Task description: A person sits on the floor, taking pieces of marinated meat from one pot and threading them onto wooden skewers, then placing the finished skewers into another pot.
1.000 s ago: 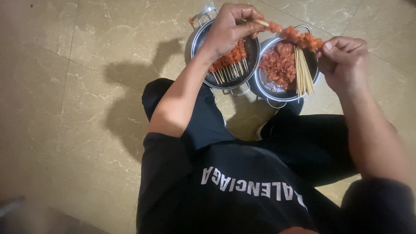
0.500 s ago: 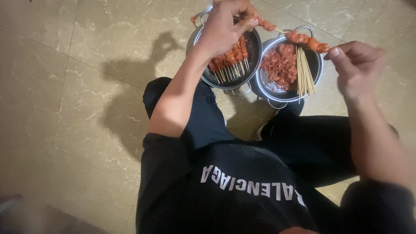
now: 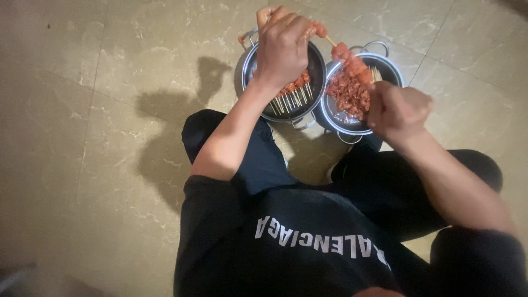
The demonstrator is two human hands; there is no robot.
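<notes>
The person's left hand (image 3: 285, 47) is closing its fingers around the upper end of a thin wooden skewer threaded with red-orange meat pieces (image 3: 347, 59), gripping it tightly over the meat at that end. A short bare stretch of stick is showing just past the knuckles, and the loaded part is slanting down and away from that grip toward the right hand (image 3: 397, 110). The right hand is curling into a loose fist at the skewer's lower end; whether its fingers are actually pinching the stick is something I cannot tell, since the back of the hand is covering them.

Directly beneath the left hand's grip, a round steel pot with side handles (image 3: 318, 71) is holding finished meat skewers (image 3: 291, 94), their pale stick ends fanning toward the person. Beneath the skewer and just beside the right fist, a second round steel pot (image 3: 330, 118) is holding loose raw red meat (image 3: 347, 94) and a bundle of bare wooden sticks (image 3: 376, 73). The two pots are touching on the beige marble-patterned tile floor (image 3: 99, 110). The person's legs in black trousers (image 3: 264, 159) are bending around the pots.
</notes>
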